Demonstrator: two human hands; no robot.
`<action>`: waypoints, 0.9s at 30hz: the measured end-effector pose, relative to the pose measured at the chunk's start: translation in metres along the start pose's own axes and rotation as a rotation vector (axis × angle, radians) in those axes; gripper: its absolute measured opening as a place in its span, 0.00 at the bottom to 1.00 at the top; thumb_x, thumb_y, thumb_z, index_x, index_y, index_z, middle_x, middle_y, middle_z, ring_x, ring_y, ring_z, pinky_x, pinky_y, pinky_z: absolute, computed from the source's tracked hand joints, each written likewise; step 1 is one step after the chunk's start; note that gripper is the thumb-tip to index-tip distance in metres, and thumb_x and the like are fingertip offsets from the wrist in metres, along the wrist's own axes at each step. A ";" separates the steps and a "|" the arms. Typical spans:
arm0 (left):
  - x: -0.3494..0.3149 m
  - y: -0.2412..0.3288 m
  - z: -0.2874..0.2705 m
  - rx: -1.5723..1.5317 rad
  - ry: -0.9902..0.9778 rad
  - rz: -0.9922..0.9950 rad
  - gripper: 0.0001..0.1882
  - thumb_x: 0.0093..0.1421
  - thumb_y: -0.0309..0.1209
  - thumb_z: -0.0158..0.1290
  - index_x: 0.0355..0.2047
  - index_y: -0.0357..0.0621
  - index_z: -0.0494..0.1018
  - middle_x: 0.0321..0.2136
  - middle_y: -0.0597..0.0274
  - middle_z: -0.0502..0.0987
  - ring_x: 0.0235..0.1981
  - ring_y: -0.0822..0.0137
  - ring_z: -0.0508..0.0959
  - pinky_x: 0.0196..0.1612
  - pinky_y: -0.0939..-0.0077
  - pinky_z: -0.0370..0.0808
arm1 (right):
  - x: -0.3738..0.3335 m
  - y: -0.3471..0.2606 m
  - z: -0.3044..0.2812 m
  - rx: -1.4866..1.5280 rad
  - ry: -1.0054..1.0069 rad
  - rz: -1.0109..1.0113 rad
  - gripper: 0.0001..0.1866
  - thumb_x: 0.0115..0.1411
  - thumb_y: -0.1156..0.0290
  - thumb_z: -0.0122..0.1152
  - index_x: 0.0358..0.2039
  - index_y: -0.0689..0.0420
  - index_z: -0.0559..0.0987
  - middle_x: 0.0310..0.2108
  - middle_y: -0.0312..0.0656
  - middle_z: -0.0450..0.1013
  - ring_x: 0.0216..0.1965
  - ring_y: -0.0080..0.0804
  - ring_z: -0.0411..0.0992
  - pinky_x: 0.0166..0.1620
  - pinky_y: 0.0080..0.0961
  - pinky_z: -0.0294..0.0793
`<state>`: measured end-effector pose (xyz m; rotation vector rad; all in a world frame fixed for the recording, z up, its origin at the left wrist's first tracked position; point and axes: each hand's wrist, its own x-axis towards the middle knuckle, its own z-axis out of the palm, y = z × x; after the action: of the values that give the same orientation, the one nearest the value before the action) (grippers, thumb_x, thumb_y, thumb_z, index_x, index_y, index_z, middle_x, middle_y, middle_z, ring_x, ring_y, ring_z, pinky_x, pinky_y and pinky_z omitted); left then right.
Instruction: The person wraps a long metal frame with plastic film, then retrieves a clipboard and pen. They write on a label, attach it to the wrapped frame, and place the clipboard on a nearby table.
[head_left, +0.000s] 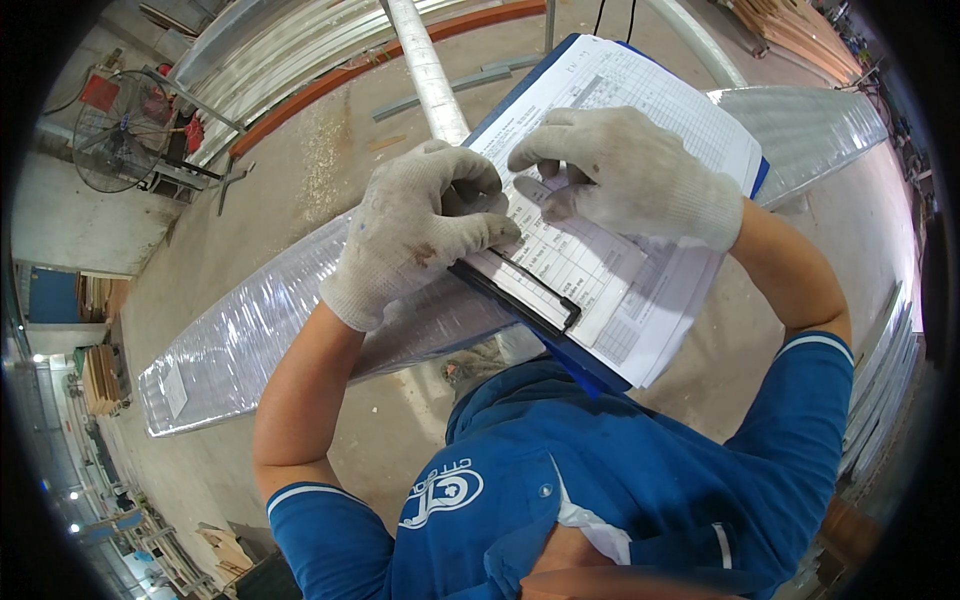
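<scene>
Facing inward, gloved hands point(400, 225) point(640, 170), fingers curled, over clipboard point(518, 303)

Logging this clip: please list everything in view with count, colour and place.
clipboard: one, blue, centre
clip: one, black, clipboard's near end
papers: several, white, printed, on the clipboard
wrapped package: one, silvery, long, passing beneath the clipboard
pale bars: at least two, whitish, top
fan: one, dark with red, upper left
beam: one, orange-red, top
wood boards: uncountable, brown, upper right
shirt: one, blue, bottom
left hand: one, off-white gloved, papers' left side
right hand: one, off-white gloved, over the papers
</scene>
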<state>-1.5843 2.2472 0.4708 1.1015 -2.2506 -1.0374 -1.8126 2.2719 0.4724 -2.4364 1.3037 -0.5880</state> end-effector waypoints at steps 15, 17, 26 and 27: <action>-0.002 -0.002 0.002 0.026 0.038 0.038 0.19 0.47 0.28 0.68 0.38 0.33 0.77 0.35 0.60 0.76 0.33 0.73 0.80 0.39 0.79 0.78 | 0.001 0.002 0.004 0.009 0.134 -0.105 0.12 0.47 0.75 0.72 0.33 0.60 0.81 0.31 0.42 0.76 0.33 0.39 0.77 0.38 0.32 0.76; -0.002 -0.004 0.002 -0.011 0.030 0.020 0.19 0.48 0.28 0.68 0.39 0.33 0.78 0.36 0.60 0.76 0.34 0.73 0.79 0.39 0.79 0.78 | 0.003 0.004 0.003 0.007 0.088 -0.085 0.12 0.49 0.73 0.71 0.34 0.59 0.81 0.31 0.43 0.76 0.34 0.38 0.77 0.40 0.32 0.76; -0.001 0.000 0.004 0.009 0.017 -0.006 0.18 0.48 0.25 0.68 0.39 0.32 0.78 0.35 0.60 0.75 0.32 0.74 0.79 0.38 0.79 0.77 | 0.001 0.001 0.001 0.086 -0.009 0.027 0.10 0.53 0.69 0.70 0.33 0.60 0.82 0.29 0.44 0.77 0.34 0.38 0.78 0.41 0.32 0.75; -0.002 0.001 0.004 -0.001 0.026 -0.007 0.18 0.48 0.25 0.68 0.39 0.32 0.78 0.34 0.61 0.75 0.32 0.74 0.78 0.37 0.80 0.77 | 0.000 0.000 0.001 0.086 -0.014 0.046 0.09 0.53 0.70 0.70 0.32 0.60 0.82 0.30 0.43 0.77 0.34 0.38 0.78 0.41 0.32 0.76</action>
<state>-1.5860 2.2503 0.4688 1.1173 -2.2269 -1.0214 -1.8118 2.2722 0.4717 -2.3310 1.2977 -0.6012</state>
